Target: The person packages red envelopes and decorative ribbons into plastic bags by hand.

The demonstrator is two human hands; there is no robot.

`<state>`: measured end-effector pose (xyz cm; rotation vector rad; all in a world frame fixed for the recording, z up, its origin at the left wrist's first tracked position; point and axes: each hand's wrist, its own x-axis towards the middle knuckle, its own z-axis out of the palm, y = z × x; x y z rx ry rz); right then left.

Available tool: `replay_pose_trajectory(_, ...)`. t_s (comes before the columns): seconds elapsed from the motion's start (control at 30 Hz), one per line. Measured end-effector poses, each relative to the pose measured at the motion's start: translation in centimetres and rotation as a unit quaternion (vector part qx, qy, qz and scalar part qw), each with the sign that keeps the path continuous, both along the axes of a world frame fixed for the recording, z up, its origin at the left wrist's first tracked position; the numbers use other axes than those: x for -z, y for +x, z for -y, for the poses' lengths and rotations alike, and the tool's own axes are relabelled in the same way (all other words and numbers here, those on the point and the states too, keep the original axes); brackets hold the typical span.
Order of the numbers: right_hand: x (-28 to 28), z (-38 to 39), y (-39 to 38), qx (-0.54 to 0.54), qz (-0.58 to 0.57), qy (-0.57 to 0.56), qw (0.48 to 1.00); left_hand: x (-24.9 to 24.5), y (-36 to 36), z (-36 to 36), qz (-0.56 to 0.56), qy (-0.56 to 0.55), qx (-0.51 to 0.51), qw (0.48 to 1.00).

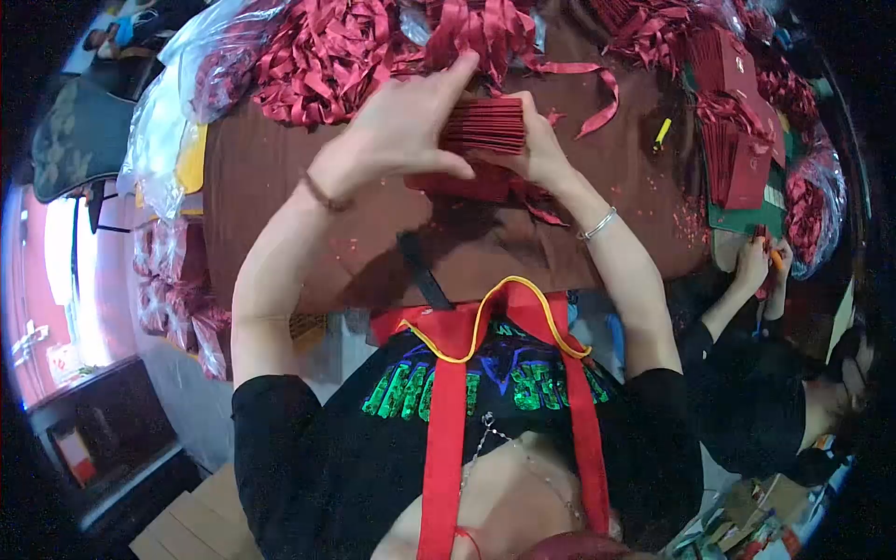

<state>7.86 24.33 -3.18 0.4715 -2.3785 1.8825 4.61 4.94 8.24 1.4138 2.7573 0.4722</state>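
My right hand (544, 149), with a silver bangle at its wrist, is closed on the right end of a stack of dark red cards (483, 126). The many thin edges of the stack face me. At its left end is my left hand (401, 117), fingers stretched out and thumb spread wide, one above and one below the stack in this view. Just under the hands, more red card (457, 184) lies on the brown-covered table (308, 215), a piece of red ribbon (546, 207) beside it.
A heap of red ribbons (327, 61) fills the far left. Bundled red cards (737, 121) stand on the right, near a yellow cutter-like tool (662, 133). Clear plastic bags (173, 117) hang over the left edge. At right, a co-worker's hands (758, 261) hold something orange.
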Motion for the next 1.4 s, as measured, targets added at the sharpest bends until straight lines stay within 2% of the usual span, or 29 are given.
replay_pose_trajectory(0.03, -0.6, 0.1, 0.1, 0.007, -0.067, 0.062, 0.996, 1.0, 0.4, -0.8, -0.086, -0.001, 0.032, 0.996)
replay_pose_trajectory(0.07, -0.6, 0.2, 0.2, 0.028, -0.058, 0.086, 0.994, 1.2, 0.8, -1.6, -0.093, -0.071, -0.032, 0.993)
replay_pose_trajectory(0.2, -1.9, -0.5, 0.8, 0.005, -0.022, 0.068, 0.997, 1.8, 0.7, -1.8, -0.069, -0.067, -0.040, 0.995)
replay_pose_trajectory(0.27, -4.2, -1.7, 0.8, -0.075, -0.006, 0.176, 0.981, 1.8, 0.8, -1.8, -0.071, -0.064, -0.033, 0.995)
replay_pose_trajectory(0.3, -4.9, -1.7, 0.7, -0.074, -0.008, 0.175, 0.982, 1.7, 0.7, -1.7, -0.072, -0.063, -0.025, 0.995)
replay_pose_trajectory(0.37, -6.0, -1.7, 0.5, -0.063, -0.134, 0.089, 0.985, 2.2, 0.4, -1.4, -0.101, -0.058, -0.019, 0.993)
replay_pose_trajectory(0.4, -6.5, -0.5, 0.0, -0.019, -0.108, 0.011, 0.994, 2.3, 0.3, -1.5, -0.128, -0.051, -0.013, 0.990)
replay_pose_trajectory(0.43, -6.9, 0.9, -0.3, -0.018, -0.105, 0.012, 0.994, 2.4, 0.5, -1.4, -0.126, -0.051, -0.012, 0.991)
replay_pose_trajectory(0.5, -8.0, 2.9, -0.9, 0.043, -0.013, 0.212, 0.976, 2.0, 0.9, -1.1, -0.126, -0.046, -0.006, 0.991)
replay_pose_trajectory(0.53, -9.1, 3.1, 0.1, 0.030, -0.007, 0.220, 0.975, 1.6, 0.8, -1.4, -0.067, -0.121, -0.023, 0.990)
replay_pose_trajectory(0.57, -8.7, 3.6, 0.4, 0.064, -0.081, 0.121, 0.987, 1.0, 0.9, -1.6, -0.076, -0.116, -0.025, 0.990)
replay_pose_trajectory(0.63, -8.9, 3.5, 0.5, 0.065, -0.044, 0.074, 0.994, -0.3, 1.3, -1.8, -0.031, -0.170, -0.026, 0.985)
replay_pose_trajectory(0.67, -8.2, 3.5, 0.0, 0.069, -0.054, 0.079, 0.993, 2.0, 0.5, -1.1, -0.097, -0.043, 0.005, 0.994)
replay_pose_trajectory(0.73, -5.8, 3.6, -1.3, 0.104, -0.076, -0.165, 0.978, 1.4, 0.7, -1.5, -0.089, -0.064, -0.003, 0.994)
replay_pose_trajectory(0.77, -6.5, 3.2, -1.1, 0.104, -0.086, -0.161, 0.978, 1.1, 0.9, -1.6, -0.069, -0.090, -0.015, 0.993)
replay_pose_trajectory(0.8, -7.3, 3.1, 0.2, 0.169, -0.191, -0.068, 0.965, 1.0, 0.8, -1.5, -0.066, -0.068, -0.007, 0.996)
replay_pose_trajectory(0.83, -7.9, 3.0, 1.7, 0.231, -0.291, 0.025, 0.928, 1.1, 0.3, -1.3, -0.075, -0.065, -0.005, 0.995)
replay_pose_trajectory(0.9, -7.8, 3.0, 5.8, 0.137, -0.345, 0.014, 0.928, 1.2, -0.9, -0.6, -0.036, -0.022, -0.056, 0.998)
replay_pose_trajectory(0.97, -4.3, 3.2, 9.4, 0.029, -0.226, -0.025, 0.973, -0.4, -0.8, 0.0, 0.001, 0.081, -0.099, 0.992)
replay_pose_trajectory(1.03, -1.9, 3.3, 10.7, 0.192, -0.018, 0.012, 0.981, -1.4, -0.7, 0.7, 0.057, 0.153, -0.121, 0.979)
replay_pose_trajectory(1.07, -2.2, 2.6, 10.2, 0.236, 0.106, -0.095, 0.961, -1.5, -0.5, 1.0, 0.070, 0.177, -0.122, 0.974)
replay_pose_trajectory(1.1, -4.5, 2.5, 9.2, 0.223, 0.084, -0.338, 0.910, -1.4, 0.0, 1.0, 0.074, 0.175, -0.122, 0.974)
replay_pose_trajectory(1.17, -3.5, 1.3, 7.7, 0.211, 0.126, -0.341, 0.907, -1.3, 1.2, 0.9, 0.152, 0.263, -0.125, 0.944)
replay_pose_trajectory(1.2, -3.4, 0.4, 7.3, 0.212, 0.126, -0.342, 0.907, -0.6, 1.4, 1.0, 0.114, 0.256, -0.122, 0.952)
replay_pose_trajectory(1.23, -3.3, -0.6, 7.1, 0.102, 0.255, -0.315, 0.908, -0.2, 1.6, 1.1, 0.114, 0.255, -0.122, 0.952)
replay_pose_trajectory(1.27, -3.3, -1.4, 6.8, -0.011, 0.376, -0.279, 0.883, 0.1, 2.0, 1.1, 0.129, 0.270, -0.132, 0.945)
replay_pose_trajectory(1.3, -2.8, -1.8, 6.5, -0.011, 0.377, -0.280, 0.883, 0.3, 2.3, 1.2, 0.144, 0.285, -0.142, 0.937)
replay_pose_trajectory(1.33, -2.1, -2.1, 6.3, -0.036, 0.279, -0.274, 0.920, 0.2, 2.6, 1.5, 0.158, 0.270, -0.150, 0.938)
replay_pose_trajectory(1.4, -7.0, -1.1, 6.6, 0.048, 0.286, -0.150, 0.945, 0.8, 2.9, 1.8, 0.201, 0.297, -0.143, 0.922)
